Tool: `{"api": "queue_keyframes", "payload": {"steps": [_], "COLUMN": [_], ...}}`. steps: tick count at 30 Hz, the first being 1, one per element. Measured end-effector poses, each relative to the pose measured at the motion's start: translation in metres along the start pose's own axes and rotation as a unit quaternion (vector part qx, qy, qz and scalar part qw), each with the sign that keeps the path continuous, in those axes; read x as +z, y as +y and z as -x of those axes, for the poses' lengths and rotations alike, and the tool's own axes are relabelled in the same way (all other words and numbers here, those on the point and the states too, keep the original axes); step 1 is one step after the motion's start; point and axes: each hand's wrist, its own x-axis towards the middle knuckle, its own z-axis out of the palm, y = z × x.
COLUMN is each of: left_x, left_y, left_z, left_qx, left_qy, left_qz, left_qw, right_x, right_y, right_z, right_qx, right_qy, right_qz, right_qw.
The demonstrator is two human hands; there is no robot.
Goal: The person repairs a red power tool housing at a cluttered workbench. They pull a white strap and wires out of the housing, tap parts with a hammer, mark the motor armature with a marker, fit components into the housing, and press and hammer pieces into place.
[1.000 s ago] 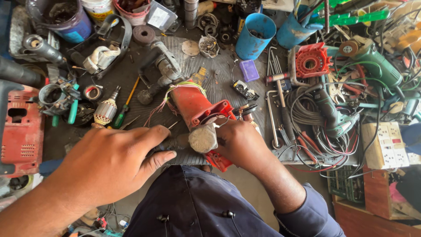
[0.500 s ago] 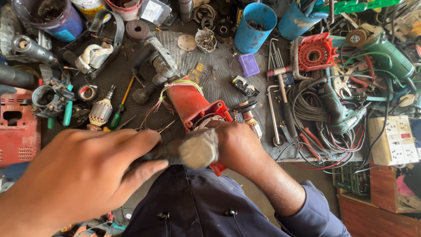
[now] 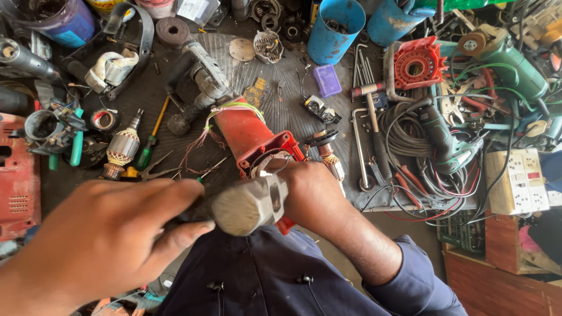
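Note:
My left hand grips the handle of a hammer whose blunt grey metal head is raised close to the camera. My right hand clasps the open end of a red power-tool motor housing that lies on the ribbed mat, with coloured wires trailing from its far end. The hammer head hangs just above the housing's open mouth and touches or nearly touches my right hand. The housing's inside is mostly hidden by the hammer.
The bench is crowded: a copper-wound armature, a green screwdriver, a blue cup, a red gear cover, green power tools, coiled black cable, a white socket strip and a red casing at the left edge.
The hammer head has risen toward the camera and shifted left over the housing. My left hand came closer and lower in view. My right hand stayed on the red housing.

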Motion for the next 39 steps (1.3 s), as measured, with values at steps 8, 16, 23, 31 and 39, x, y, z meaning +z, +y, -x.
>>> {"api": "queue_keyframes", "payload": {"steps": [8, 16, 23, 31, 39], "left_x": [-0.004, -0.007, 0.02, 0.006, 0.004], "left_y": [0.003, 0.011, -0.004, 0.013, 0.02], "left_z": [-0.002, -0.014, 0.017, 0.001, -0.007], "left_qx": [-0.043, -0.1, -0.101, -0.059, -0.089], "left_qy": [-0.054, -0.103, -0.147, -0.06, -0.042], "left_qz": [-0.041, -0.153, -0.14, -0.027, 0.042], "left_qw": [0.997, 0.978, 0.974, 0.996, 0.994], "right_x": [-0.002, 0.0, -0.003, -0.004, 0.001], "right_y": [-0.002, -0.002, -0.002, 0.001, 0.005], "right_z": [0.0, 0.001, 0.0, -0.002, 0.0], "right_qx": [-0.029, -0.026, -0.04, -0.001, -0.004], "right_qy": [0.001, -0.036, -0.034, -0.086, -0.044], "right_qz": [0.02, 0.069, 0.064, 0.096, 0.082], "right_qw": [0.999, 0.997, 0.997, 0.992, 0.996]}}
